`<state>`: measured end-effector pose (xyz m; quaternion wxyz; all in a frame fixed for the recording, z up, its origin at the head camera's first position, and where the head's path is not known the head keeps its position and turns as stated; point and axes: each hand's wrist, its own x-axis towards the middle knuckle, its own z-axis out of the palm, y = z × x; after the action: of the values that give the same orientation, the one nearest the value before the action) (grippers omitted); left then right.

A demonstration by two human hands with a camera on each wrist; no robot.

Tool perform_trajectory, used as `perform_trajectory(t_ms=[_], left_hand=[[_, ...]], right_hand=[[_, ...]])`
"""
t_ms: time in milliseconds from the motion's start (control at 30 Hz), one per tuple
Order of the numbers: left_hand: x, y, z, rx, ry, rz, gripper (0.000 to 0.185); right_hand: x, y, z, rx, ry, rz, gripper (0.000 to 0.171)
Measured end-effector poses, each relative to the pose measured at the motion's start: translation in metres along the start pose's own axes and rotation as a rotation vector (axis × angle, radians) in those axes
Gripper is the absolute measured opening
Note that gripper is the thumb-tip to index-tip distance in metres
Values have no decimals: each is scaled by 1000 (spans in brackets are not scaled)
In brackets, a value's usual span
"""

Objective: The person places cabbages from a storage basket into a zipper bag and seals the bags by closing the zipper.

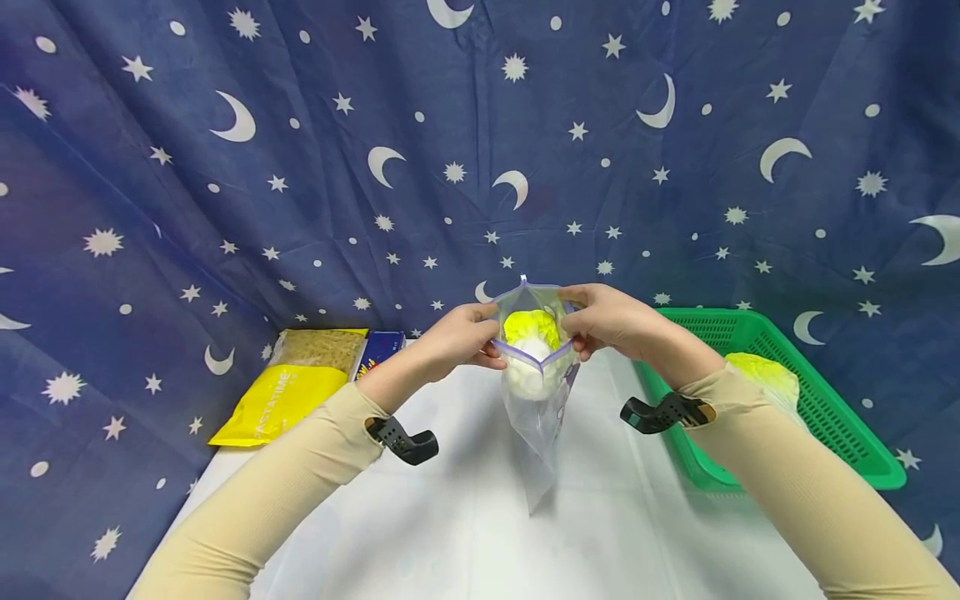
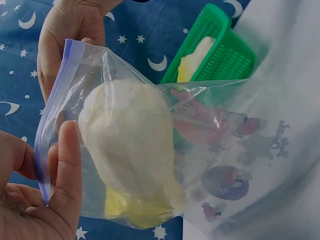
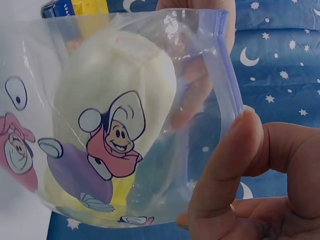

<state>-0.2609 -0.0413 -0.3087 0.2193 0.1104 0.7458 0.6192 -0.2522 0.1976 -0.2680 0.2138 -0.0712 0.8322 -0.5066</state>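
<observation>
From the head view, the left hand [image 1: 457, 340] and right hand [image 1: 611, 321] are pinching the rim of a zip bag [image 1: 534, 392] holding a cabbage [image 1: 528, 346] above the white surface [image 1: 465, 517].

At the left wrist, the fingers [image 2: 67, 170] are clamping the bag's purple strip.

At the right wrist, the thumb is pressing that strip too.

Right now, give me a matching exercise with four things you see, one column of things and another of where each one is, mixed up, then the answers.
Things:
1. zip bag
2. cabbage in the bag
3. green basket
4. yellow packet

Places:
A. flat on the table at the left, by the starry cloth
B. at the right edge of the table, with another cabbage in it
C. held by its mouth between left hand and right hand
D. inside clear plastic

Pairs: 1-C, 2-D, 3-B, 4-A
</observation>
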Motion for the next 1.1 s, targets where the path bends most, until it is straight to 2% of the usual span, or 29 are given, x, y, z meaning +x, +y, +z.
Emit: perform_trajectory(t_ms=[400, 567, 733, 800, 867, 967, 1033, 1100], left_hand=[[1, 4, -5, -23, 17, 15, 62], [2, 1, -5, -132, 9, -19, 64], [3, 0, 0, -249, -3, -65, 67], [4, 0, 0, -286, 7, -75, 57], [6, -1, -3, -325, 28, -84, 37], [8, -2, -7, -356, 51, -89, 27], [9, -3, -8, -326, 54, -72, 33], [7, -4, -5, -259, 44, -40, 50]], right_hand=[[-4, -4, -7, -2, -6, 5, 82], [-2, -2, -2, -25, 8, 44, 86], [3, 3, 6, 40, -21, 68, 91], [4, 5, 7, 58, -21, 60, 89], [4, 6, 7, 53, -16, 44, 88], [4, 7, 5, 35, -14, 34, 86], [3, 7, 5, 36, -21, 34, 85], [3, 5, 4, 53, -31, 43, 83]])
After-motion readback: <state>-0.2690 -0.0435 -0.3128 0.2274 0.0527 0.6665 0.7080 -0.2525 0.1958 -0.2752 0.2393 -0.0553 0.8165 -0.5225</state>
